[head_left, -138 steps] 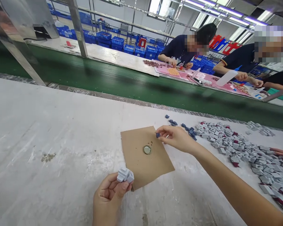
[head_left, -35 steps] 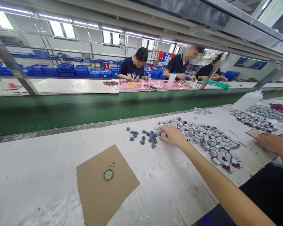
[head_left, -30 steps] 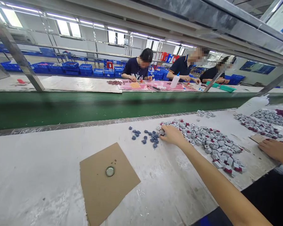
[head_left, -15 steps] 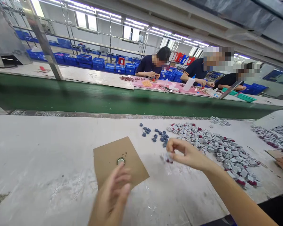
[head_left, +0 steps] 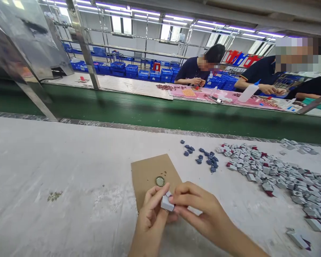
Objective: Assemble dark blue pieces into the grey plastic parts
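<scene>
My left hand (head_left: 151,217) and my right hand (head_left: 199,208) meet low in the middle, both pinching one small grey plastic part (head_left: 167,202). They hover over the near edge of a brown cardboard sheet (head_left: 147,171). A metal bottle cap (head_left: 159,181) lies on that sheet just beyond my fingertips. A few dark blue pieces (head_left: 203,159) lie scattered to the right of the sheet. Further right spreads a pile of grey and red parts (head_left: 273,173).
A green conveyor belt (head_left: 149,112) runs across behind the white table (head_left: 56,160). Beyond it, people sit at a pink mat (head_left: 203,94) with a white squeeze bottle (head_left: 248,92). Blue crates (head_left: 131,69) line the back. A metal post (head_left: 82,43) stands at left.
My right hand took a grey part from the pile and carried it back to the cardboard. My left hand came up from below and now pinches the part too. The view swung left.
</scene>
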`<state>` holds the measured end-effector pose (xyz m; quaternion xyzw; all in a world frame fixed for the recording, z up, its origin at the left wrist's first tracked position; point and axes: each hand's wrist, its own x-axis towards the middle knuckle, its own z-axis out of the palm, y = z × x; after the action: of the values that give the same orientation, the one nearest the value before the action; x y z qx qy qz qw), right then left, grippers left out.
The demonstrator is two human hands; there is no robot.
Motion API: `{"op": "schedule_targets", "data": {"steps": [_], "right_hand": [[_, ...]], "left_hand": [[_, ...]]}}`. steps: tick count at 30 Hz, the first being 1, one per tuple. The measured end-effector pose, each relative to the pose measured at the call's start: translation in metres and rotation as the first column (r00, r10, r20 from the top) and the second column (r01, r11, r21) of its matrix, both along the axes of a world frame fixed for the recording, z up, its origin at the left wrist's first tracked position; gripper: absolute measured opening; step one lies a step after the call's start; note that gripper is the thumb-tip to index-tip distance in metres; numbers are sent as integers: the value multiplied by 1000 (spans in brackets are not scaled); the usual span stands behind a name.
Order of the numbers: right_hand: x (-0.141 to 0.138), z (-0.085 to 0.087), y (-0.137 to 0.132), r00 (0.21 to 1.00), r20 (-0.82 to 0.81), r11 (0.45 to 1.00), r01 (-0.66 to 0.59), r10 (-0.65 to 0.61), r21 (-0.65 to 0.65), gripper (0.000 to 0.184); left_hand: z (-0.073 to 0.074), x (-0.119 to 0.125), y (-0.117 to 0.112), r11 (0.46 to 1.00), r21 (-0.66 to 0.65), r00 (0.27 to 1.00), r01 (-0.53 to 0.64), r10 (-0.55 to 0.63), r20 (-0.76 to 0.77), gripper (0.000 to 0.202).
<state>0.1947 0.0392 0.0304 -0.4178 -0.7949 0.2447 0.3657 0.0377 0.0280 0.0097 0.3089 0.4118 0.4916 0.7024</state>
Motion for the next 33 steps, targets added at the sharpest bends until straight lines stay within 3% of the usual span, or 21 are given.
{"op": "schedule_targets", "data": {"steps": [3,6,10,13,16,18,20,24,30,33], "right_hand": [[-18,-17,-14,993,-15,960,114,-114,257,33],[-33,-26,-21,976,-41,907,213,-213,363,32],[-42,-25,-24,953,-178,923,286,-245,257,33],[-41,-21,-22,915,-262,937,338,-307,84,33],[-39,-21,-19,919,-245,950,310,-309,-36,34],[-39,-25,-17,921,-241,948,317,-306,7,36],[-43,-30,-18,920,-222,925,357,-323,130,40],[-53,-39,-22,918,-166,876,394,-361,276,43],[-38,-24,-21,960,-30,947,280,-279,155,48],[-4,-21,-4,910,38,900,403,-414,166,32]], "left_hand": [[-1,-3,-5,999,-44,998,12,-9,66,39],[-1,-6,-9,996,-84,992,29,-19,124,47],[5,-8,-6,992,-124,999,-17,21,29,43],[6,-7,-1,988,-150,991,-41,60,123,28],[3,-4,0,985,-153,987,-82,102,127,20],[0,-3,-1,976,-174,985,-132,149,87,20],[-2,-1,-3,969,-199,984,-144,162,77,25],[-2,1,-9,955,-297,966,-21,96,241,39],[-7,-6,-2,954,-281,978,-104,149,145,32],[-7,-14,3,949,-266,974,-168,202,105,29]]}}
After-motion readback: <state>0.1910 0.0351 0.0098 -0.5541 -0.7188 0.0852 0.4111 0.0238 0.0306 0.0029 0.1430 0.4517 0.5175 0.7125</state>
